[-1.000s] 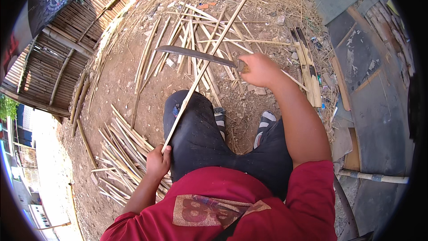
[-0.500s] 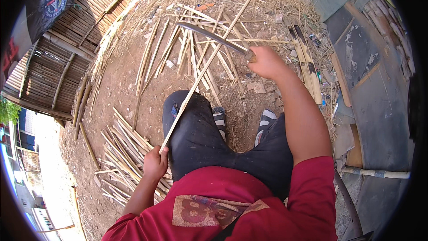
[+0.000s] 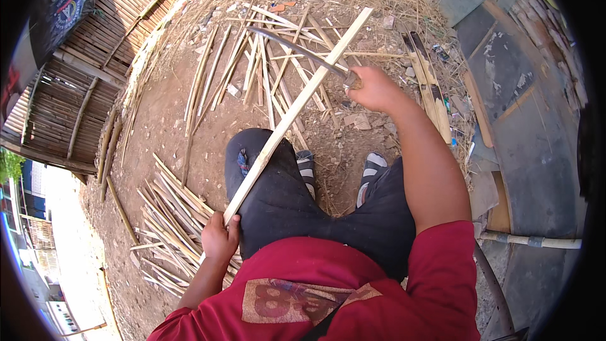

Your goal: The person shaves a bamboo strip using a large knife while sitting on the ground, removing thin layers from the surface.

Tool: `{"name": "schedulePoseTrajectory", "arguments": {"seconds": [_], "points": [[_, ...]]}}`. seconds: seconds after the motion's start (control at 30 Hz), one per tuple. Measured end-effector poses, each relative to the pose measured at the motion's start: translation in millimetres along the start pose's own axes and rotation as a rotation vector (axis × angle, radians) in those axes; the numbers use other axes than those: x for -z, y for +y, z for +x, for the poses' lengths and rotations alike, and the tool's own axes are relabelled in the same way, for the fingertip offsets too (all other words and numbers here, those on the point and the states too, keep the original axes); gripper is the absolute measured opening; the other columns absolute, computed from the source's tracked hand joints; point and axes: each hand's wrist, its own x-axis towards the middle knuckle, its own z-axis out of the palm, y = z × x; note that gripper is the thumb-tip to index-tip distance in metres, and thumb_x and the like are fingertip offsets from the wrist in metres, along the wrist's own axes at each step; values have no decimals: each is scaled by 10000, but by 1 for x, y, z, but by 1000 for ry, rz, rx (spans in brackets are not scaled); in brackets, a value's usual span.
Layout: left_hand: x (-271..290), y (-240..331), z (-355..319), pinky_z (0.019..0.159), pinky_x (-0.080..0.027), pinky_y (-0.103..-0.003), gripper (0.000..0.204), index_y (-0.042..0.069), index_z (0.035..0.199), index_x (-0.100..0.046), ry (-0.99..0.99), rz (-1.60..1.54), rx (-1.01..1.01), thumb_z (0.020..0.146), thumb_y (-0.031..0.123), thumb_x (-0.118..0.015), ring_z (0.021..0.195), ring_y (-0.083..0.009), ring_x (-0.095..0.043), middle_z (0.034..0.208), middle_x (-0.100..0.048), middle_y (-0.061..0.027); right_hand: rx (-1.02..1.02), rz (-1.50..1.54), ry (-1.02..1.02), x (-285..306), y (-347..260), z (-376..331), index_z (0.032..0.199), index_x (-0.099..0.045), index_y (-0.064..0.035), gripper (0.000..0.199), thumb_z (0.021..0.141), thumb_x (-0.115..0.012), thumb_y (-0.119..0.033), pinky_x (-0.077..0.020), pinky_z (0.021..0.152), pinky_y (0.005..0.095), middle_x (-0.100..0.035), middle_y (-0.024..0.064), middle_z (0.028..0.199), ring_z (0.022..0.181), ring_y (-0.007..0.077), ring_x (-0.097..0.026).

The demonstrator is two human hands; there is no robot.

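Note:
My left hand (image 3: pixel 221 237) is closed round the near end of a long, pale split strip of bamboo (image 3: pixel 273 143). The strip slants up and away to the right, passing over my left knee, its broad face showing. In my right hand (image 3: pixel 375 89) is the handle of a machete (image 3: pixel 302 51), gripped with the fingers wrapped round it. The dark blade points to the far left and crosses the strip near its far end. Whether the blade touches the strip I cannot tell.
More split strips (image 3: pixel 265 66) lie criss-crossed on the dirt beyond my feet. A bundle of strips (image 3: pixel 173 224) lies by my left side. Two wider bamboo pieces (image 3: pixel 431 91) are on the right, beside dark sheets (image 3: pixel 536 145). A bamboo wall (image 3: pixel 82 95) stands at the left.
The strip has been turned in my left hand, so its broad face shows instead of its narrow edge. My right hand and the machete have hardly moved.

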Motion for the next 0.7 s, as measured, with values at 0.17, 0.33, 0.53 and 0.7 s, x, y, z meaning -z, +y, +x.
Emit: {"name": "schedulePoseTrajectory", "arguments": {"seconds": [0.17, 0.33, 0.53, 0.7], "points": [[1, -10, 4, 644, -453, -540, 422, 6, 821, -529, -89, -66, 6, 979, 380, -646, 712, -488, -588, 736, -589, -246, 370, -368, -369, -5, -87, -36, 1066, -686, -79, 324, 772, -741, -202, -551, 805, 509, -708, 213, 891, 917, 423, -684], [3, -19, 8, 643, -442, -542, 444, -2, 802, -516, -159, -139, 6, 997, 384, -616, 705, -496, -578, 705, -573, -255, 84, -191, -200, 29, -38, -15, 1153, -705, -74, 371, 798, -729, -177, -560, 827, 473, -729, 204, 942, 917, 377, -715], [9, -30, 12, 618, -427, -527, 462, -1, 788, -512, -219, -210, -5, 1008, 397, -594, 674, -496, -557, 668, -548, -259, -31, -18, -64, 28, -41, -12, 1277, -660, -67, 472, 831, -728, -206, -556, 857, 453, -730, 208, 964, 936, 365, -716], [12, -37, 4, 593, -425, -511, 453, -1, 780, -516, -191, -238, -44, 1011, 382, -590, 643, -493, -540, 663, -548, -249, 423, -282, -343, 1, -86, -34, 991, -694, -62, 250, 801, -770, -206, -526, 736, 483, -682, 193, 774, 794, 397, -685]]}}
